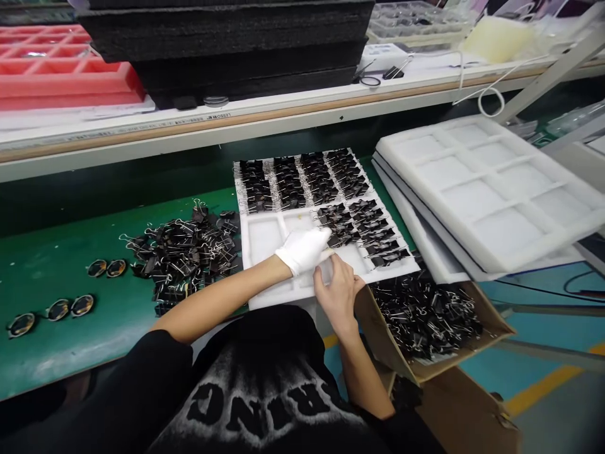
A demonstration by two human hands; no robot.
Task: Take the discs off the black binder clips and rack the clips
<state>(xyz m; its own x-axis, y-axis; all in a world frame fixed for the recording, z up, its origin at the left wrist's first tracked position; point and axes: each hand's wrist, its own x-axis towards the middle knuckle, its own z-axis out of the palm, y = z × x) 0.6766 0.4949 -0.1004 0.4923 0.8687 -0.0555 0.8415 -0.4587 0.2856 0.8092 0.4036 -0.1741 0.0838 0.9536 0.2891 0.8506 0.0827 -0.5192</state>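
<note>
A white foam tray [265,241] lies on the green bench, with rows of black binder clips [336,221] in several of its compartments. My left hand [306,248], in a white glove, is over the tray's middle beside those rows; its fingertips are hidden. My bare right hand [336,287] is at the tray's front edge, fingers bent close to the gloved hand. Whatever lies between the two hands is too small and covered to make out. Left of the tray is a loose pile of black binder clips [189,249].
Stacked white foam trays [491,183] rest at the right. Below them stands a cardboard box [494,333] full of binder clips. Several round parts [82,305] lie on the bench at left. A shelf [265,121] with black foam [227,47] and a red tray [70,85] crosses behind.
</note>
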